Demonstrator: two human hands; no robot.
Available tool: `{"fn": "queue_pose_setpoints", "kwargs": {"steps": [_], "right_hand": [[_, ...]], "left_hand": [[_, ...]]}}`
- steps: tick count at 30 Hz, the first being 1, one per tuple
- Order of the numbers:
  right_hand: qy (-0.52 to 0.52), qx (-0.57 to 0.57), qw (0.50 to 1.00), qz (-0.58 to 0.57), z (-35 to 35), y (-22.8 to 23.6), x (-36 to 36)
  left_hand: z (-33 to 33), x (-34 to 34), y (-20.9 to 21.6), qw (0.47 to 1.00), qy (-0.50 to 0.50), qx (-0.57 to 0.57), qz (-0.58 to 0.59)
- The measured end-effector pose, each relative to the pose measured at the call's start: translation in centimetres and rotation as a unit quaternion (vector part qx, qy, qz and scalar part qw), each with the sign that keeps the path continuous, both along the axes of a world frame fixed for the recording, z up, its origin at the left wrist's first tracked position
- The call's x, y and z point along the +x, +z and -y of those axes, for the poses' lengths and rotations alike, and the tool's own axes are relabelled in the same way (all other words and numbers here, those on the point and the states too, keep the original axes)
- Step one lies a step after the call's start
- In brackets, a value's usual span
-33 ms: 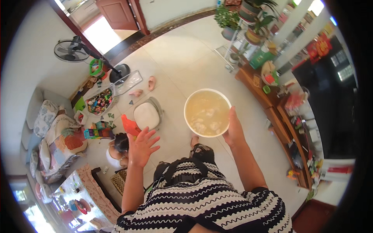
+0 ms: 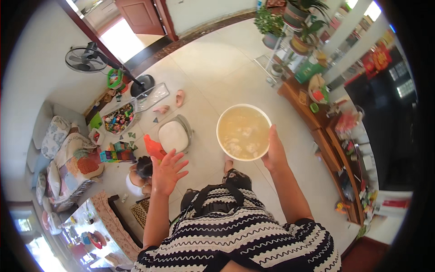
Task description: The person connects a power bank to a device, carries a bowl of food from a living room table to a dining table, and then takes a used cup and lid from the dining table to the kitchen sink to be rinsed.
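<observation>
A white round bowl [image 2: 220,146] of pale yellow soup [image 2: 240,123] with whitish lumps is held up in front of me, above the floor. My right hand [image 2: 275,152] grips the bowl by its right side, thumb along the rim and the other fingers partly hidden beneath. My left hand [image 2: 167,173] is raised apart from the bowl, palm up with fingers spread, and it holds nothing.
Left of me a person [image 2: 138,177] is low on the floor beside colourful toy blocks [image 2: 118,153]. A white-topped stool [image 2: 173,137], pink slippers [image 2: 180,98], a toy bin [image 2: 118,119] and a standing fan [image 2: 142,86] lie ahead-left. A wooden cabinet [image 2: 324,144] runs along the right.
The room has shifted slightly rightward and down in view. The bowl stays in my right hand, and my left hand keeps its spread pose.
</observation>
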State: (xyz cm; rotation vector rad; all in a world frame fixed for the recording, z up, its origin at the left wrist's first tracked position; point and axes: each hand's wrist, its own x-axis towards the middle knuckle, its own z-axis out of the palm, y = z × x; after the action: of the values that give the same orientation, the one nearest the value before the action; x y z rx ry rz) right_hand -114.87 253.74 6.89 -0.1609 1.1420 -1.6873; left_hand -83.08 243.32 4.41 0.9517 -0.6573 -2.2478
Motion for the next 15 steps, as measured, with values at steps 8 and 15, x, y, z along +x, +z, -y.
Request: {"fn": "queue_pose_setpoints", "kwargs": {"steps": [8,15], "right_hand": [[0.092,-0.012,0.995,-0.031,14.0,-1.1,-7.9],[0.115,0.003,0.993,-0.011,27.5,-2.1,-13.3]], "left_hand": [[7.7,-3.9,-1.8,0.989,0.131,0.066,0.026],[15.7,-8.2,-2.8,0.975,0.194,0.103,0.032]]}}
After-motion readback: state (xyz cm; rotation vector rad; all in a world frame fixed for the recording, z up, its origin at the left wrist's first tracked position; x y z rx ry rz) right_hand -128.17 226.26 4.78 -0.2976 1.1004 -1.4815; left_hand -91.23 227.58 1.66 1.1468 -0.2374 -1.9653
